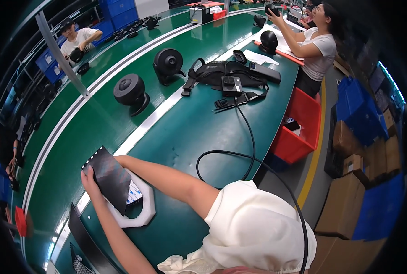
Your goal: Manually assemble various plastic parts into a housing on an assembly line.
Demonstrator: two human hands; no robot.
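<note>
At the far left, a co-worker in a dark top [6, 144] stood by the line, and farther along it another in a white top and dark cap [78, 43] held a black part. Lower down, a long black curved panel [87, 239] lay along the near side of the green bench [180, 157]. The left hand [89, 181] gripped the left edge of a black patterned sheet [111, 176], its thumb on the face. The sheet was tilted above a white foam piece [147, 214], partly covering it — whether the two touched, I could not tell. A blue-and-white printed patch [134, 192] showed at the sheet's right edge. The right hand [120, 160] reached behind the sheet's upper right edge; its fingers were hidden, so I could not tell their state. Beyond stood two black round-headed devices [129, 90], then a black strapped pouch [226, 73] with a looping cable [252, 132] nearby. Farther right were a red bin [302, 141], a co-worker in a white shirt [320, 57] holding up a dark round part — and cardboard boxes [339, 205].
</note>
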